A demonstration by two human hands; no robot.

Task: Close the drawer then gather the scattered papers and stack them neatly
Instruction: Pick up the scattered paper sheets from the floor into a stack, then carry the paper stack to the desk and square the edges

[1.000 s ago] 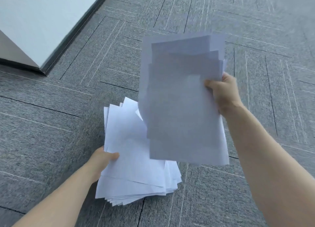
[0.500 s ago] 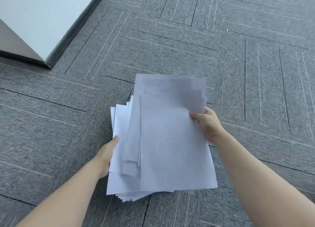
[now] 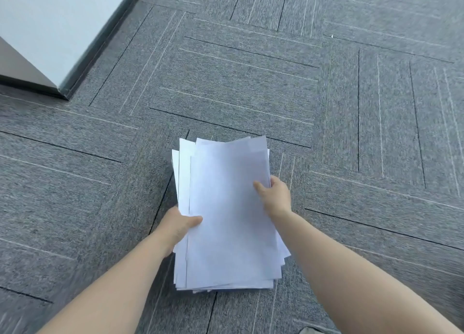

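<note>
A stack of white papers (image 3: pixel 226 208) lies on the grey carpet in the lower middle of the head view, its sheets slightly offset at the top and left edges. My left hand (image 3: pixel 179 224) grips the stack's left edge, thumb on the top sheet. My right hand (image 3: pixel 275 195) grips the right edge, thumb on top and fingers curled around the side. No drawer is in view.
Grey carpet tiles (image 3: pixel 251 82) with line patterns cover the floor all around. A white wall or panel corner with a dark base strip (image 3: pixel 62 87) stands at the upper left. A small greenish object (image 3: pixel 310 330) peeks in at the bottom edge.
My right hand brought its bundle of sheets down from the air onto the floor pile. Both hands now hold the merged stack by its sides.
</note>
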